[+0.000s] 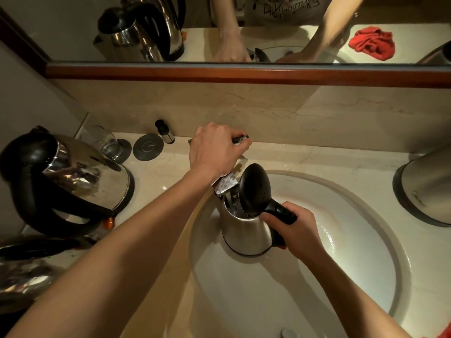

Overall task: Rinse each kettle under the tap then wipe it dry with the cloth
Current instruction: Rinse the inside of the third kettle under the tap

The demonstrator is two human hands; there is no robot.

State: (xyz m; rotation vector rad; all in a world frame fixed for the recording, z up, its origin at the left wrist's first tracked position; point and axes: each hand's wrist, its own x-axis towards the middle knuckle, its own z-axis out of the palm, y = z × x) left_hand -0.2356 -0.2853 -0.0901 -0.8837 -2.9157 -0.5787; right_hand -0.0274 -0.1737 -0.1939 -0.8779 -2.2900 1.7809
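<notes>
A small steel kettle (245, 231) stands in the white sink (353, 240) with its black lid (255, 187) flipped up. My right hand (294, 229) grips its black handle. The chrome tap spout (225, 185) reaches over the kettle's mouth, and water shows inside the opening. My left hand (214, 148) grips the tap lever (240, 138) behind the spout. The red cloth (372, 42) appears only in the mirror, lying on the counter; a red scrap (445, 331) shows at the bottom right corner.
A large steel kettle (73, 176) with a black handle lies tilted on the left counter. Another steel kettle (429, 189) stands at the right edge. A glass (105, 142), round coasters (148, 146) and a small bottle (166, 132) sit by the back wall.
</notes>
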